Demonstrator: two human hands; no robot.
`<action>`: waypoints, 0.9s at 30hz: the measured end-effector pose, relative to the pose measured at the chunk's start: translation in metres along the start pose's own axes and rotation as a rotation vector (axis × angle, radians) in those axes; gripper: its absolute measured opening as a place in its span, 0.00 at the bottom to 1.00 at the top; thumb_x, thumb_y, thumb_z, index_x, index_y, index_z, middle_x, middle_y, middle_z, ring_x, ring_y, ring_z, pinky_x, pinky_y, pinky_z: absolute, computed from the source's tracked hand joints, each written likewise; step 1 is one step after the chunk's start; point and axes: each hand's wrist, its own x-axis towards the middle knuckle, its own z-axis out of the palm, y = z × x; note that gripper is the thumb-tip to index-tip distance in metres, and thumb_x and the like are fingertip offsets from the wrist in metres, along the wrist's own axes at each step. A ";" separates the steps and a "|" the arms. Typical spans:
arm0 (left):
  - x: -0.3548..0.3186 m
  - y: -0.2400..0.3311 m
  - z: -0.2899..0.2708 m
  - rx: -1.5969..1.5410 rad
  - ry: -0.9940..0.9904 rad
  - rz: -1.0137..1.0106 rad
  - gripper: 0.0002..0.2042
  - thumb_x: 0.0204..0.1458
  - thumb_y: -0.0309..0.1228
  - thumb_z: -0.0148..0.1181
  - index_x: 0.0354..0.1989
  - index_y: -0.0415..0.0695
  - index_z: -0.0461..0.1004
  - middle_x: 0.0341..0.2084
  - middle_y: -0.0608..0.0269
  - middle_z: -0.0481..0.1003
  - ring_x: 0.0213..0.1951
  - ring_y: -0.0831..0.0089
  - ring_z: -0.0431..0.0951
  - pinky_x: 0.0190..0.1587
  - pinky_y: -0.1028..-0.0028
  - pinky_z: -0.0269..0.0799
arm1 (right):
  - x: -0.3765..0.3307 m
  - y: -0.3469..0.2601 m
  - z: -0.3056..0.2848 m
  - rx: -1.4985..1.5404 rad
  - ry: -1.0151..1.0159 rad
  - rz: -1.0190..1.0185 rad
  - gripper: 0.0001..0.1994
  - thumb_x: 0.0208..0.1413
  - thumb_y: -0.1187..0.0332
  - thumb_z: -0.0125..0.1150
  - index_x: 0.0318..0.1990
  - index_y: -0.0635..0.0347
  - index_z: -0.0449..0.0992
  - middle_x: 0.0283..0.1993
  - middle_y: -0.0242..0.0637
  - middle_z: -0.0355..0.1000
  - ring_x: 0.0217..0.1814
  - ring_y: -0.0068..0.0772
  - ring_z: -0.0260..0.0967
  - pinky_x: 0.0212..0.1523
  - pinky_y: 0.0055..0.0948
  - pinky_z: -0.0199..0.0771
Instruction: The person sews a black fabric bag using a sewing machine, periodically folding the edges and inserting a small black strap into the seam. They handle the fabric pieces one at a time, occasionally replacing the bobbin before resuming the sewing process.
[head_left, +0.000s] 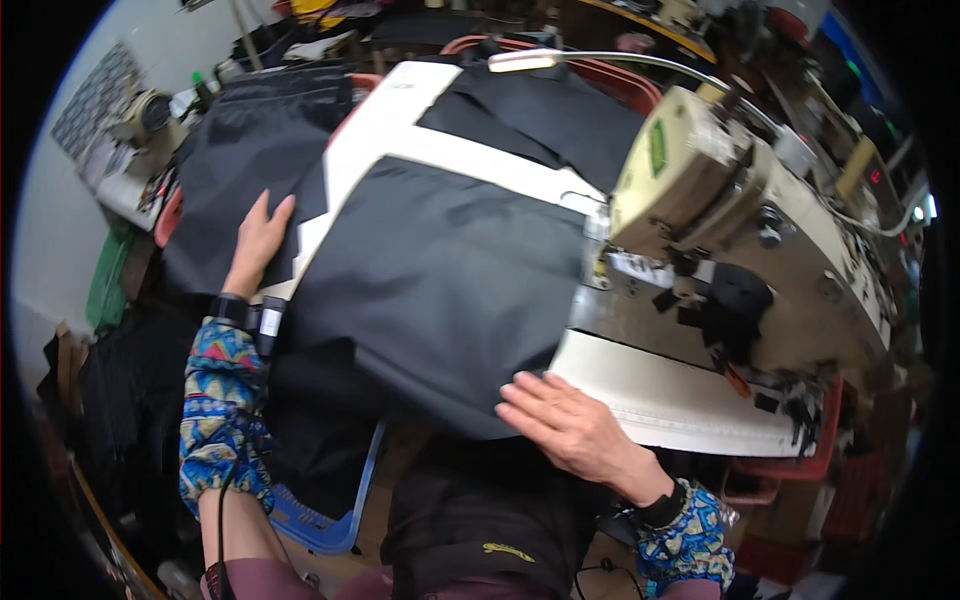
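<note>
A large black fabric panel [450, 290] lies over the white sewing table, its right edge beside the sewing machine's [675, 180] needle area. My right hand [570, 425] rests flat on the panel's near right corner, fingers stretched out and side by side. At the left, my left hand [260, 240] touches a second stack of black fabric pieces [250, 140], thumb and forefinger apart; its other fingers are hard to see. Part of the large panel hangs over the table's near edge toward my lap.
More black fabric [530, 110] lies at the back of the white table [375, 130]. A lamp on a bent arm [640, 60] reaches over it. Black scraps [735, 305] and small scissors-like orange-handled tool [737, 380] lie right of the machine. A blue basket [330, 530] stands below.
</note>
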 end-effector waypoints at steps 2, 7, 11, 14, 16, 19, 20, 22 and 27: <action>0.005 -0.014 0.014 -0.037 -0.110 0.076 0.25 0.61 0.44 0.57 0.57 0.36 0.74 0.51 0.40 0.77 0.56 0.52 0.78 0.58 0.66 0.70 | 0.002 0.001 0.005 0.020 0.019 -0.025 0.19 0.56 0.72 0.57 0.56 0.59 0.76 0.64 0.38 0.71 0.70 0.38 0.65 0.70 0.40 0.65; 0.027 -0.045 0.010 -0.227 -0.159 -0.097 0.21 0.63 0.43 0.54 0.54 0.37 0.77 0.45 0.43 0.80 0.51 0.58 0.81 0.54 0.70 0.72 | 0.013 0.003 0.012 0.043 0.090 -0.049 0.17 0.56 0.72 0.57 0.54 0.59 0.77 0.62 0.37 0.73 0.69 0.37 0.66 0.69 0.40 0.66; 0.003 -0.010 0.022 0.013 -0.077 0.190 0.28 0.63 0.51 0.53 0.50 0.31 0.77 0.43 0.39 0.80 0.49 0.50 0.81 0.54 0.63 0.72 | 0.015 0.005 0.014 0.029 0.122 -0.005 0.17 0.55 0.72 0.59 0.53 0.60 0.78 0.61 0.37 0.73 0.69 0.37 0.66 0.68 0.40 0.67; 0.010 -0.013 0.016 0.238 -0.024 0.233 0.26 0.60 0.49 0.55 0.49 0.34 0.78 0.43 0.40 0.80 0.48 0.45 0.79 0.53 0.58 0.73 | 0.019 0.002 0.014 0.018 0.102 -0.031 0.18 0.53 0.73 0.61 0.53 0.60 0.78 0.61 0.37 0.73 0.68 0.38 0.67 0.67 0.40 0.68; 0.011 0.002 0.014 0.295 -0.019 0.235 0.19 0.57 0.39 0.54 0.49 0.38 0.79 0.40 0.40 0.79 0.46 0.43 0.78 0.51 0.54 0.74 | 0.020 0.000 0.012 0.001 0.104 0.006 0.20 0.51 0.75 0.62 0.53 0.60 0.78 0.61 0.37 0.73 0.67 0.39 0.68 0.66 0.40 0.69; 0.003 0.021 0.014 0.317 0.104 0.275 0.15 0.58 0.36 0.52 0.42 0.39 0.80 0.36 0.42 0.80 0.42 0.42 0.79 0.46 0.52 0.75 | 0.021 -0.003 0.009 -0.003 0.090 0.030 0.21 0.49 0.75 0.63 0.54 0.59 0.78 0.60 0.37 0.74 0.66 0.40 0.69 0.66 0.41 0.70; 0.001 0.021 0.016 0.307 0.099 0.264 0.15 0.58 0.36 0.52 0.42 0.39 0.80 0.36 0.42 0.80 0.42 0.42 0.79 0.46 0.52 0.75 | 0.022 -0.003 0.009 -0.007 0.075 0.030 0.21 0.49 0.75 0.63 0.54 0.59 0.78 0.60 0.37 0.74 0.66 0.40 0.69 0.66 0.41 0.70; -0.003 0.021 0.009 0.275 0.058 0.401 0.14 0.60 0.36 0.52 0.39 0.39 0.79 0.34 0.45 0.80 0.40 0.42 0.79 0.44 0.50 0.75 | 0.025 -0.005 0.005 0.013 0.065 0.034 0.21 0.49 0.75 0.64 0.54 0.58 0.78 0.59 0.37 0.74 0.66 0.40 0.69 0.65 0.41 0.70; 0.009 0.034 0.000 0.334 -0.086 0.226 0.14 0.62 0.37 0.52 0.37 0.37 0.78 0.40 0.46 0.79 0.44 0.45 0.79 0.46 0.54 0.75 | 0.027 -0.005 0.005 0.003 0.036 0.038 0.21 0.49 0.75 0.65 0.54 0.58 0.79 0.60 0.36 0.74 0.66 0.40 0.70 0.64 0.42 0.71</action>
